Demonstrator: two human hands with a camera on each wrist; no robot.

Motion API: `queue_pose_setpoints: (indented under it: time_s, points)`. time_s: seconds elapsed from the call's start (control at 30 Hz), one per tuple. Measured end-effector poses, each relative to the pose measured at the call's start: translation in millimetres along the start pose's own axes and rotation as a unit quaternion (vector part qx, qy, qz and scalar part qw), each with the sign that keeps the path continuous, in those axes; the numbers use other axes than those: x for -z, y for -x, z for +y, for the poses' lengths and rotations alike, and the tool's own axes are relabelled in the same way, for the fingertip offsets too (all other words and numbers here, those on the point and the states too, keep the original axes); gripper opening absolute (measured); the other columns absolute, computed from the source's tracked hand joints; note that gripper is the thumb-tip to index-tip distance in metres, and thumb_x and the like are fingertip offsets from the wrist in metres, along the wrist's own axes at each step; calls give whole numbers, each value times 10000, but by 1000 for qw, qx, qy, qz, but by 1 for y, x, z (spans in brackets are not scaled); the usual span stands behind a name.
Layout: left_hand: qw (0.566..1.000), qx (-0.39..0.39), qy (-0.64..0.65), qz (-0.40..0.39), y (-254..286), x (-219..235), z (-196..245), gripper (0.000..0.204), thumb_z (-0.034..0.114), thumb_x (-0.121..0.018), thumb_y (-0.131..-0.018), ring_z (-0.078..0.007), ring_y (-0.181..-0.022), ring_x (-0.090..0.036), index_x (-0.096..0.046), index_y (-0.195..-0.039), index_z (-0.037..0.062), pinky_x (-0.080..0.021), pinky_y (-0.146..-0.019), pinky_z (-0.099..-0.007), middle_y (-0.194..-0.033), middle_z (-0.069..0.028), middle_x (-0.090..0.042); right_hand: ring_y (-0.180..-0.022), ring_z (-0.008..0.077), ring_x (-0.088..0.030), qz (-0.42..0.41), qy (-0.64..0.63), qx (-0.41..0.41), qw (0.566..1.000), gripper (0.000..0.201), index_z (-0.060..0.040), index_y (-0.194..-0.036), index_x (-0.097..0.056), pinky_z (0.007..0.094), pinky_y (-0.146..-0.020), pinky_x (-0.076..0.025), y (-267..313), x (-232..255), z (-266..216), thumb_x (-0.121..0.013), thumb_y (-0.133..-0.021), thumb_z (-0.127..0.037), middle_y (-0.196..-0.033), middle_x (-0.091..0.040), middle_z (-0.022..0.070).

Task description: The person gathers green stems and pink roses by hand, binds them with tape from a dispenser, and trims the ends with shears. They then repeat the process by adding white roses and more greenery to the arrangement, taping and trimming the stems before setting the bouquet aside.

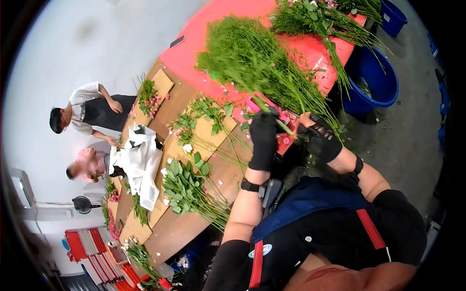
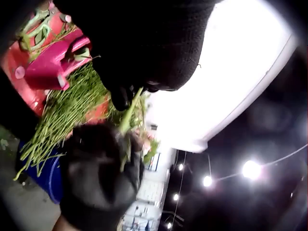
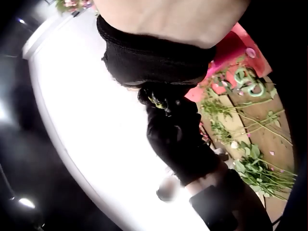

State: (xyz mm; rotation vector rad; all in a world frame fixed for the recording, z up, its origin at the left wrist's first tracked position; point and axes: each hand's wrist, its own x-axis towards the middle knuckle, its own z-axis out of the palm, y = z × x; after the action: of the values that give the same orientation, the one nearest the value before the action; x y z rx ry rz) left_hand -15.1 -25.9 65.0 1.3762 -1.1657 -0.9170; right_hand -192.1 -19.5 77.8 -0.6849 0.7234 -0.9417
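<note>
My left hand [image 1: 264,138], in a black glove, grips a green stem [image 1: 287,127] in front of my chest. Beside it, my gloved right hand [image 1: 320,138] has its bare fingertips curled at the lower part of the stem. In the left wrist view the stem [image 2: 129,115] runs between the two gloves, and the fingers mostly hide its ends. Blurred greenery stands above the left hand. Just beyond the hands lies a large bunch of feathery green foliage [image 1: 242,48] on a red table cover [image 1: 194,63]. A bright pink plastic object [image 2: 50,70] sits close by.
Leafy rose stems [image 1: 184,186] lie on the wooden table [image 1: 179,233] to the left, near white cloth [image 1: 143,160]. Pairs of green-handled scissors [image 3: 252,84] rest nearby. A blue bucket [image 1: 376,99] stands on the floor at right. Two people work across the table.
</note>
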Motion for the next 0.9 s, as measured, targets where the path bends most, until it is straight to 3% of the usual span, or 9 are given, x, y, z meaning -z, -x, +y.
queue_pose_setpoints:
  time_s: [0.03,0.13,0.3,0.37,0.47,0.57,0.63,0.73,0.9]
  points:
    - [993,-60,-92,45,-10,16,-5,93,86,-586,-838,-165,-631,-608,-610,-892,15,-499,-549,-300,-725,-70,-618,-590,105,-519,-64,-71,5,995,206,-88,-958,-564,269,-557,-454,8,9,-5,-522,-963,-290,-700,-524,-4]
    - [943,97,287,140,-46,85,16,29,64,-583,-847,-197,-645,-570,-571,-871,50,-483,-586,-333,-713,-41,-560,-609,69,-445,-71,43,53,995,159,-103,-840,-496,236,-556,-372,62,11,-50,-528,-943,-220,-677,-440,-40]
    - [977,-53,172,117,-28,153,57,105,66,-549,-898,-133,-637,-525,-535,-999,42,-430,-517,-272,-795,-35,-535,-379,82,-357,-48,12,236,971,212,-88,-917,-475,279,-362,-317,103,109,-82,-598,-901,-259,-495,-391,-35]
    - [980,-109,79,150,-19,162,61,136,30,-554,-877,-107,-572,-513,-532,-1011,29,-425,-482,-256,-770,-38,-538,-522,135,-516,21,198,278,940,253,-39,-1005,-535,311,-490,-441,98,144,-78,-597,-898,-259,-727,-522,18]
    - [948,-252,-81,176,-17,159,14,128,18,-600,-858,-94,-480,-483,-549,-975,32,-405,-434,-251,-676,-28,-529,-884,116,-580,-42,121,90,988,224,-19,-1051,-575,276,-793,-453,92,145,-72,-590,-902,-185,-988,-579,27]
    - [985,4,152,81,2,123,20,154,114,-632,-865,-112,-433,-457,-570,-981,33,-342,-388,-261,-654,-37,-543,-949,113,-551,22,-96,141,985,131,-66,-1008,-575,239,-825,-416,60,144,-25,-581,-889,-119,-1008,-582,8]
    - [972,143,184,38,14,98,28,252,156,-531,-911,-97,-397,-389,-551,-1120,18,-282,-373,-221,-704,-65,-597,-859,126,-575,-34,72,142,987,100,-45,-929,-607,244,-784,-439,59,92,-43,-612,-840,-91,-911,-612,10]
    - [968,67,241,35,27,75,21,320,243,-512,-937,-84,-394,-395,-583,-1119,-10,-277,-356,-228,-678,-68,-611,-707,127,-584,-129,295,-21,947,85,-26,-832,-631,247,-665,-457,52,56,-47,-650,-794,-99,-778,-617,21]
    - [977,92,167,96,45,63,2,365,303,-568,-926,-58,-388,-376,-603,-1090,-21,-264,-366,-209,-611,-34,-572,-520,68,-451,-43,-50,-79,995,154,-101,-937,-553,222,-426,-351,36,53,-28,-631,-804,-110,-762,-580,4]
